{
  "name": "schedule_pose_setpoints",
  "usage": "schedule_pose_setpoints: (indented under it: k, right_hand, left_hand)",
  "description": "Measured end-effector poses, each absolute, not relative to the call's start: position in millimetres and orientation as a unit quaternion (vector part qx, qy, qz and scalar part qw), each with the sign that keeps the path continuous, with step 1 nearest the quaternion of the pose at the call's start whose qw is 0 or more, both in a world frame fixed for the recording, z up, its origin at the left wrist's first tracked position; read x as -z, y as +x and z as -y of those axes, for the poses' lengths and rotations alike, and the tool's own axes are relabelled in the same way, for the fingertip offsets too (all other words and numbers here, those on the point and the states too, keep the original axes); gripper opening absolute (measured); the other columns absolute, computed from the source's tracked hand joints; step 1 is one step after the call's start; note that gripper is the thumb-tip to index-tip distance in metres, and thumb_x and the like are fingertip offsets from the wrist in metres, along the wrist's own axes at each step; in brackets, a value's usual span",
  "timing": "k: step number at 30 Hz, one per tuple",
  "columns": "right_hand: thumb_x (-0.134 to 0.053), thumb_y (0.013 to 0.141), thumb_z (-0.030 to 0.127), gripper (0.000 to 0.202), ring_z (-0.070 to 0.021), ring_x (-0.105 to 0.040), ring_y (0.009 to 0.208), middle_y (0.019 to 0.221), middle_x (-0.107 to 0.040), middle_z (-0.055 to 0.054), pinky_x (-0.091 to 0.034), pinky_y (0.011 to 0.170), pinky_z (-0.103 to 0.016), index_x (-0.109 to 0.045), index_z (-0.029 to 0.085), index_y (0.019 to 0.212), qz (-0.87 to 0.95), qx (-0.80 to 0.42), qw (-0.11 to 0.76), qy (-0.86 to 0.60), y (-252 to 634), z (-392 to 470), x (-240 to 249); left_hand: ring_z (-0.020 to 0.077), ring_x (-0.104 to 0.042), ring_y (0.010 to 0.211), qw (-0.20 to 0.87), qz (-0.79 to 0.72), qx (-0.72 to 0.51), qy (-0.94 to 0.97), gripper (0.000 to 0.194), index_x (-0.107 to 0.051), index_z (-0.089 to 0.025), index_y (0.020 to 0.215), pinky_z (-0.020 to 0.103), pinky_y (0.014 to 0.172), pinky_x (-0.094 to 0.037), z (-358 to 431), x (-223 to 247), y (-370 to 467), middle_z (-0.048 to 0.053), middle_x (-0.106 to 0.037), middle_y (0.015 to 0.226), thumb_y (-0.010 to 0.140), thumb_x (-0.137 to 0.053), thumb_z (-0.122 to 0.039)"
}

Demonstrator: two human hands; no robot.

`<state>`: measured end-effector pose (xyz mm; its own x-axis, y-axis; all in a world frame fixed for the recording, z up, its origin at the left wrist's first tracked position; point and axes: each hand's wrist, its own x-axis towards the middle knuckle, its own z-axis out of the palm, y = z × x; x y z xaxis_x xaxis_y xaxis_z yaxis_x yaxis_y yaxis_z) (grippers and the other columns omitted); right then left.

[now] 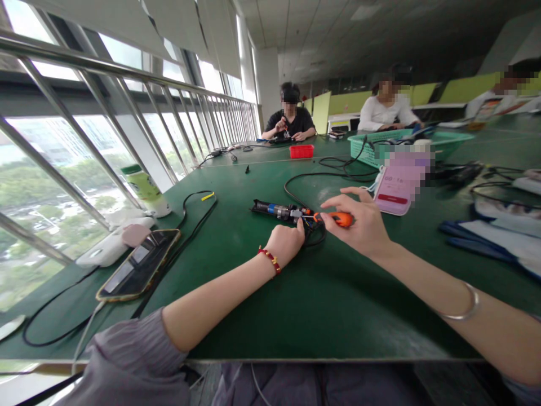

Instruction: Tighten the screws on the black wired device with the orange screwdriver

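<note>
On the green table lies a slim black device (262,207) with a blue band, its right end showing exposed parts and wires. My left hand (285,241) is closed at that end, the index finger pressed against it; the other fingers are curled and partly hidden. An orange-handled screwdriver (342,219) is pinched in my right hand (367,224), with some fingers raised. Its shaft points left, and the tip meets or nearly meets the device's exposed end; exact contact is too small to tell. A black cable (291,194) runs beside the device.
A phone (139,265), white case (105,245) and green cup (146,189) stand left. To the right are a pink phone (395,189), green basket (454,145) and gloves (494,234). A red tray (301,151) sits farther back. People (306,120) sit across the table.
</note>
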<state>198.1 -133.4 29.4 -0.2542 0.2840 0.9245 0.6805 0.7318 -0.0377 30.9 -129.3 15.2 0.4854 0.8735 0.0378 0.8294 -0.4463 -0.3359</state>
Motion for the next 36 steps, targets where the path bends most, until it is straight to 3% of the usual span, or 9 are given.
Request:
schedule_pose_setpoints:
  k: [2,6,12,17,19,23,29,34,36]
  right_hand:
    - [-0.060,0.078,0.024,0.013,-0.0187,-0.061,0.068,0.063,-0.063,0.004,-0.048,0.087,-0.040,-0.059,0.025,0.090,0.766,0.188,0.527,-0.316,197.8,133.7,-29.8]
    - [-0.058,0.076,0.021,0.029,-0.0208,-0.064,0.082,0.091,-0.070,-0.003,-0.049,0.083,-0.038,-0.057,0.023,0.104,0.760,0.189,0.540,-0.309,197.7,134.2,-31.0]
    - [-0.060,0.078,0.025,0.009,-0.0167,-0.059,0.059,0.060,-0.062,0.005,-0.047,0.089,-0.040,-0.059,0.026,0.087,0.771,0.175,0.524,-0.318,197.8,134.2,-30.3]
    - [-0.058,0.076,0.021,0.030,-0.0217,-0.064,0.086,0.093,-0.070,-0.004,-0.049,0.083,-0.039,-0.057,0.023,0.106,0.760,0.183,0.539,-0.314,198.7,134.0,-30.6]
    - [-0.059,0.076,0.022,0.028,-0.0215,-0.063,0.083,0.086,-0.069,-0.003,-0.048,0.084,-0.039,-0.058,0.023,0.104,0.764,0.183,0.533,-0.315,198.6,133.7,-30.3]
    - [-0.060,0.078,0.025,0.008,-0.0159,-0.058,0.058,0.059,-0.063,0.006,-0.047,0.089,-0.040,-0.060,0.026,0.086,0.774,0.168,0.521,-0.319,197.8,133.5,-29.4]
    - [-0.059,0.076,0.022,0.031,-0.0217,-0.064,0.084,0.093,-0.070,-0.004,-0.049,0.082,-0.039,-0.057,0.023,0.107,0.759,0.187,0.537,-0.317,198.6,133.2,-30.3]
    - [-0.060,0.078,0.025,0.014,-0.0202,-0.059,0.068,0.060,-0.060,0.002,-0.049,0.076,-0.037,-0.060,0.024,0.092,0.761,0.185,0.528,-0.329,198.7,133.9,-30.2]
    - [-0.060,0.078,0.024,0.014,-0.0200,-0.060,0.070,0.063,-0.062,0.002,-0.049,0.076,-0.037,-0.061,0.024,0.092,0.759,0.186,0.531,-0.327,198.8,134.3,-30.1]
  left_hand:
    - [0.0230,-0.071,0.075,0.157,0.502,-0.074,-0.847,0.049,-0.038,0.000,0.140,0.026,0.060,-0.047,129.5,-15.5,31.1,0.016,-0.071,0.074,0.091,-0.039,-0.001]
    - [0.0226,-0.071,0.074,0.163,0.499,-0.074,-0.848,0.050,-0.036,-0.001,0.141,0.025,0.059,-0.047,129.7,-14.9,31.0,0.016,-0.070,0.072,0.092,-0.038,-0.002]
    - [0.0221,-0.071,0.071,0.166,0.499,-0.064,-0.848,0.049,-0.040,0.000,0.139,0.025,0.058,-0.046,129.2,-14.0,30.7,0.016,-0.070,0.071,0.090,-0.039,-0.001]
    - [0.0223,-0.071,0.071,0.165,0.497,-0.072,-0.849,0.050,-0.037,0.000,0.141,0.025,0.057,-0.045,129.1,-14.6,30.6,0.016,-0.070,0.072,0.091,-0.037,-0.001]
    - [0.0222,-0.071,0.072,0.165,0.498,-0.073,-0.848,0.050,-0.037,0.000,0.140,0.025,0.058,-0.046,129.3,-14.6,30.6,0.016,-0.070,0.072,0.091,-0.038,-0.001]
    - [0.0219,-0.071,0.073,0.166,0.503,-0.071,-0.845,0.049,-0.039,0.000,0.139,0.024,0.059,-0.045,130.0,-15.0,30.9,0.016,-0.070,0.073,0.091,-0.039,-0.002]
    - [0.0213,-0.070,0.071,0.168,0.499,-0.070,-0.847,0.050,-0.038,-0.001,0.140,0.025,0.057,-0.045,128.9,-13.6,30.3,0.016,-0.070,0.072,0.090,-0.038,-0.002]
    - [0.0222,-0.071,0.072,0.163,0.500,-0.075,-0.847,0.051,-0.038,0.000,0.140,0.025,0.057,-0.045,128.5,-13.5,30.6,0.016,-0.070,0.073,0.090,-0.038,-0.001]
    - [0.0219,-0.071,0.072,0.164,0.501,-0.078,-0.846,0.051,-0.037,0.000,0.141,0.025,0.057,-0.044,128.6,-13.6,30.8,0.016,-0.070,0.073,0.090,-0.038,-0.001]
